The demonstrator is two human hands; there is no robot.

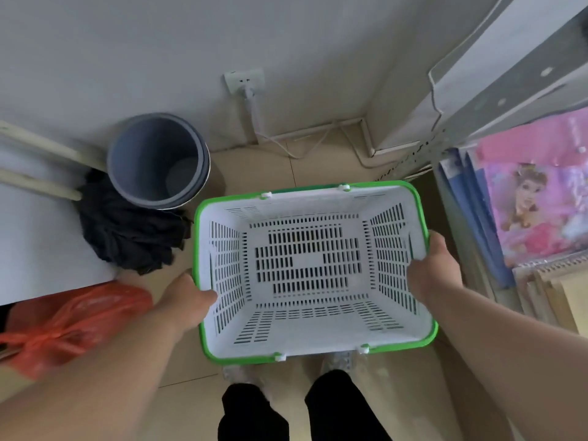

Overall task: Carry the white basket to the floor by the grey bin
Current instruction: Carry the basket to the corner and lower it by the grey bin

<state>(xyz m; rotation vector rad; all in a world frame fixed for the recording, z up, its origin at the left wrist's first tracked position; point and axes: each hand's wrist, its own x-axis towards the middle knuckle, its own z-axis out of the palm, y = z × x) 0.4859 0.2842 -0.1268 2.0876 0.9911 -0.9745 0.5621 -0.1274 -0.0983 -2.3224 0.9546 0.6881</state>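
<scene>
Holding the white basket [313, 272] between both hands, left hand [187, 302] and right hand [434, 265] each clamping a short-side rim, long axis running hand to hand. Basket is hovering over the floor [318, 167]; grey bin [157, 163] is sitting just ahead-left, nearer the left hand.

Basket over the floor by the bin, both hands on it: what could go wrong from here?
1. The mop lies just left of the basket; lowered there, its corner could land on the mop and sit tilted.
2. The left hand and right hand grip only the side rims, so it might tip.
3. It hangs right above the person's feet and could come down on them.
</scene>
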